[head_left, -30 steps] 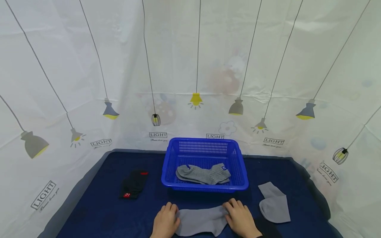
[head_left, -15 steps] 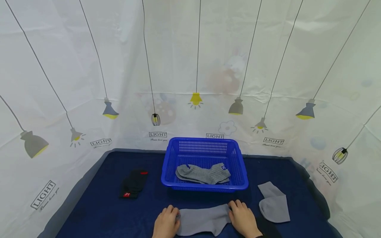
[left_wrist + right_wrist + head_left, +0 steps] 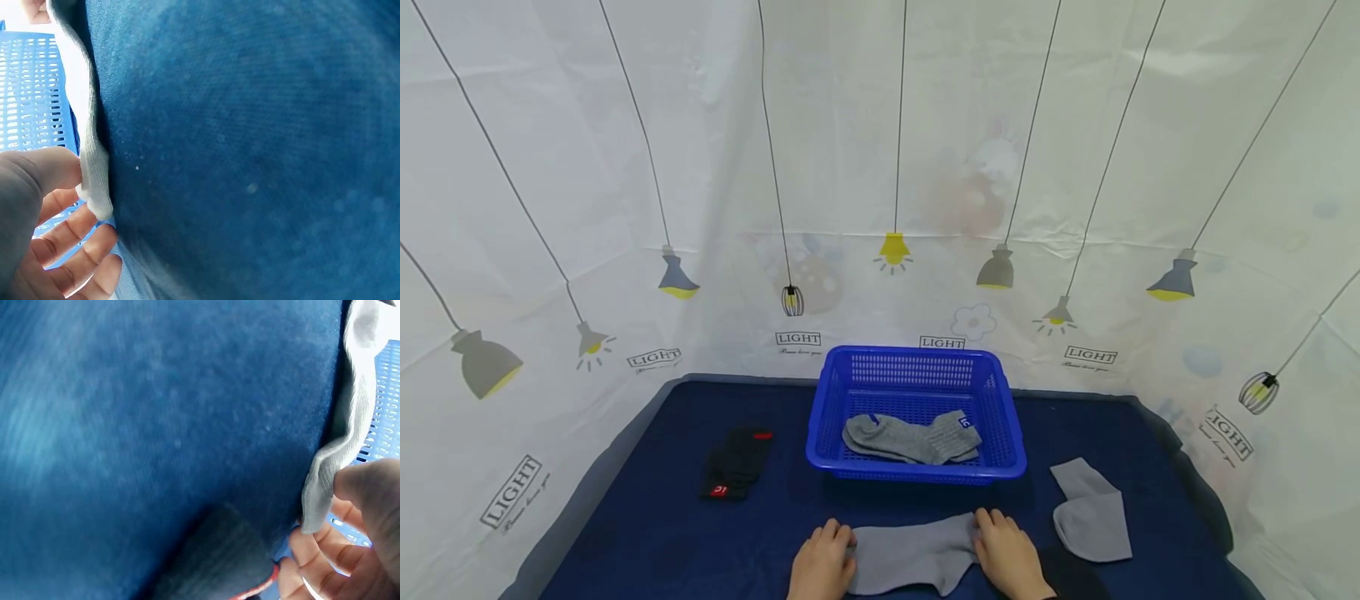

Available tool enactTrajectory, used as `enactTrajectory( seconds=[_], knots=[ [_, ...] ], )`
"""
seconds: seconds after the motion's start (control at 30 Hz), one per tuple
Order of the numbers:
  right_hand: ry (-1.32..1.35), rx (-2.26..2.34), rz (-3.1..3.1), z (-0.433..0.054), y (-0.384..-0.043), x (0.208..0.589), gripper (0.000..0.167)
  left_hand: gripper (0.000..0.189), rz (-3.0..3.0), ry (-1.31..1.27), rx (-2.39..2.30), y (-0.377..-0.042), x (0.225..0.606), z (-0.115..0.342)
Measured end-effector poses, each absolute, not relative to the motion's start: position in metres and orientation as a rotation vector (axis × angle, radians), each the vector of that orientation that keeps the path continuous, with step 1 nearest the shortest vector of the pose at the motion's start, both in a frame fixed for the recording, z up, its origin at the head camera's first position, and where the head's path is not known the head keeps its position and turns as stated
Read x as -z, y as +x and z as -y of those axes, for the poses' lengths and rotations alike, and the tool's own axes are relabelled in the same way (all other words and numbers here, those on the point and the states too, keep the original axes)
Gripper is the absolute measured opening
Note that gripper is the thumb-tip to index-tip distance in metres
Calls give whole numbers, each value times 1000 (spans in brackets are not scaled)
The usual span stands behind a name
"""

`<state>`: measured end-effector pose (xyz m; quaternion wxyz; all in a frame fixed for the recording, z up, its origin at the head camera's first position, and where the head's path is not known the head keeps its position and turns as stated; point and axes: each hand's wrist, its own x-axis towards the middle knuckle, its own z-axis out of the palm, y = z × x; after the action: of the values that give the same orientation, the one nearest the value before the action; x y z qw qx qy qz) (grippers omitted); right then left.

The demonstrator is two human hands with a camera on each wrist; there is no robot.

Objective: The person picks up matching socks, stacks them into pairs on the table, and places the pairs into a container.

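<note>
A plain grey sock lies stretched sideways in front of the basket in the head view. My left hand pinches its left end, thumb against fingers, as the left wrist view shows on the sock's edge. At the other end, my right hand pinches the upper corner; the right wrist view shows the thumb on the fabric. A second plain grey sock lies folded over to the right of my right hand.
Behind the hands stands a blue basket holding grey ribbed socks. Black socks with red marks lie at the left. Dark ribbed fabric with a red edge lies near my right hand. A printed curtain encloses the table.
My right hand has shifted slightly right, drawing the sock's right end out straighter. My left hand has moved a little to the right. The basket and other socks have stayed put.
</note>
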<state>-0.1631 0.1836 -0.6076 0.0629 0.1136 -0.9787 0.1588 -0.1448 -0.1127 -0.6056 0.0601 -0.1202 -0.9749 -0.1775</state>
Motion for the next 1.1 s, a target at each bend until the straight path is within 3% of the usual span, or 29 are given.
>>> enactTrajectory(
  seconds=[0.3, 1.1],
  knots=[
    [403, -432, 2865, -179, -161, 610, 27, 18, 2993, -364, 552, -144, 601, 112],
    [382, -326, 2881, -183, -171, 614, 27, 18, 2980, -345, 569, -146, 603, 113]
  ],
)
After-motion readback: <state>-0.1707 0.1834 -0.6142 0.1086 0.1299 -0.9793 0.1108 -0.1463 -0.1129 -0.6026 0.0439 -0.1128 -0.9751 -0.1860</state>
